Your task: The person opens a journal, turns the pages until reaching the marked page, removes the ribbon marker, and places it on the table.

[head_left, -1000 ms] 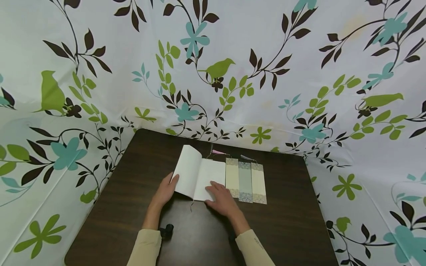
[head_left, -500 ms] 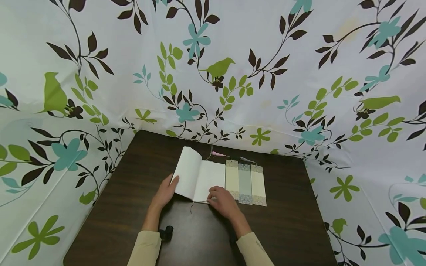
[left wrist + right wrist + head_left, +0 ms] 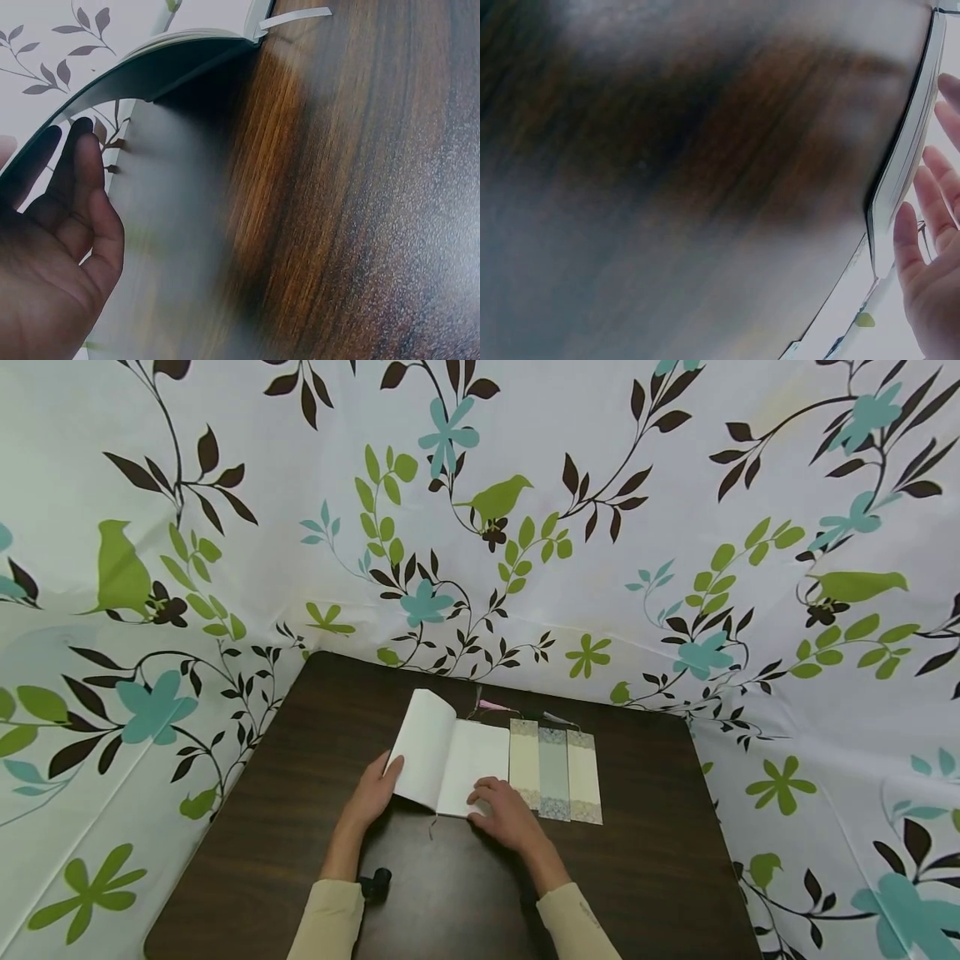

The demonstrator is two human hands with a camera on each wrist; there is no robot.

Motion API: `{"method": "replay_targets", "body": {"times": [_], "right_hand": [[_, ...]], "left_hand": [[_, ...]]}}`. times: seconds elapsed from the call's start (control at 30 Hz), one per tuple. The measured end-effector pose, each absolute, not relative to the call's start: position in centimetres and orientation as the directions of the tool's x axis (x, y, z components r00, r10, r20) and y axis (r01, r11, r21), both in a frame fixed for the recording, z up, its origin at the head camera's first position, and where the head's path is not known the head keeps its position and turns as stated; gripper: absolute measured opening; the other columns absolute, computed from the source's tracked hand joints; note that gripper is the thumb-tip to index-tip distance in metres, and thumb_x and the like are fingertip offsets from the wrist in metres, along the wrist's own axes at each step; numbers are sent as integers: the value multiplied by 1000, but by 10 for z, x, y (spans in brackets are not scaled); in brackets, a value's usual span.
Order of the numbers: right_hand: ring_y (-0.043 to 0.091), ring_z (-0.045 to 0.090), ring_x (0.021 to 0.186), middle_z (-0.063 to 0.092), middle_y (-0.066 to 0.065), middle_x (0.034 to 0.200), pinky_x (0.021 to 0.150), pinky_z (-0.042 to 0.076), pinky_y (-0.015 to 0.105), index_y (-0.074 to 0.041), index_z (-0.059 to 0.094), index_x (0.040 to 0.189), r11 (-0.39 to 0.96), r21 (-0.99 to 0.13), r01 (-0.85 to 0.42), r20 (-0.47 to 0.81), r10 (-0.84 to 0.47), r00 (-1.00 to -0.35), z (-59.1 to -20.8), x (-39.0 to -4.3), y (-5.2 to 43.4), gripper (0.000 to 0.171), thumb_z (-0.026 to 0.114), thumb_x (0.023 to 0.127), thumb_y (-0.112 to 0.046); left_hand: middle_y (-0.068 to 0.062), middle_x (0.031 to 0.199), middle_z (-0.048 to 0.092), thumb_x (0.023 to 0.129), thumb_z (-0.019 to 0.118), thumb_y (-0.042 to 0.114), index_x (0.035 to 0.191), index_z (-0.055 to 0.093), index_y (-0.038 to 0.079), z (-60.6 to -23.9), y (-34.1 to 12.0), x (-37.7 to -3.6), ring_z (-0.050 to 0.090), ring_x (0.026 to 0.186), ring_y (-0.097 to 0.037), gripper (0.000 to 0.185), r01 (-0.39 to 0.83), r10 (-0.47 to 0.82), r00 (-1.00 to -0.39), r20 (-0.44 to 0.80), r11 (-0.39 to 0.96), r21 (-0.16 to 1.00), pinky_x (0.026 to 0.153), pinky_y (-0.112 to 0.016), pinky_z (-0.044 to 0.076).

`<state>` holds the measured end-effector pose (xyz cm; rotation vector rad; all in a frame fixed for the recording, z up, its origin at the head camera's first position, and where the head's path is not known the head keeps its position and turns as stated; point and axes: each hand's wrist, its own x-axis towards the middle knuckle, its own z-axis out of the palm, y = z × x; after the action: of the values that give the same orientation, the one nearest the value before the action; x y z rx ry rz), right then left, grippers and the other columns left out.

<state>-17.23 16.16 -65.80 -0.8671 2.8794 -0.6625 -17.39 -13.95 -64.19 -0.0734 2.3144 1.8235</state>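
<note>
An open notebook [image 3: 472,760] with blank white pages lies on the dark wooden table, its left side lifted at a tilt. My left hand [image 3: 375,789] grips that raised left side at its outer edge, thumb on the white page. In the left wrist view the fingers of the left hand [image 3: 67,232] lie under the dark cover [image 3: 180,67]. My right hand [image 3: 506,810] rests at the lower right corner of the right page, fingers loosely bent and apart. In the right wrist view the right hand [image 3: 934,247] is beside the page edges [image 3: 907,165], pinching nothing visible.
Three bookmarks lie right of the notebook: a cream one [image 3: 524,756], a grey-blue one [image 3: 553,768] and another cream one [image 3: 583,777]. A pink tassel [image 3: 492,705] lies above them. A ribbon [image 3: 300,16] sticks out from the spine. Patterned cloth [image 3: 600,568] hangs behind the table.
My right hand has drawn back slightly toward the page's lower edge and its fingers have bent more. The left hand keeps holding the raised side in place.
</note>
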Motion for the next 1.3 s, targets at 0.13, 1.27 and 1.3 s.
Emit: {"method": "replay_targets", "body": {"times": [0.13, 1.27, 1.3], "right_hand": [[27, 65, 119, 69, 5, 133, 102, 55, 49, -18, 78, 112, 745, -415, -523, 74, -545, -835, -658, -172, 163, 14, 79, 100, -25], [28, 62, 122, 67, 6, 136, 104, 52, 51, -17, 77, 116, 726, -497, -475, 13, -541, -841, -649, -177, 168, 17, 80, 100, -25], [28, 62, 122, 66, 6, 136, 105, 52, 51, -17, 77, 116, 725, -501, -472, 10, -540, -841, -649, -177, 168, 17, 79, 100, -24]], "left_hand": [[-22, 170, 41, 117, 39, 51, 169, 33, 5, -642, -139, -174, 38, 158, -42, 69, -157, 79, -980, -181, 243, 957, 128, -63, 30], [-20, 168, 44, 117, 41, 50, 169, 34, 8, -634, -135, -175, 42, 155, -41, 67, -206, 59, -973, -224, 217, 954, 127, -63, 31], [-21, 168, 44, 117, 41, 50, 169, 34, 8, -634, -135, -175, 43, 154, -41, 67, -206, 58, -973, -224, 218, 954, 127, -63, 32]]}}
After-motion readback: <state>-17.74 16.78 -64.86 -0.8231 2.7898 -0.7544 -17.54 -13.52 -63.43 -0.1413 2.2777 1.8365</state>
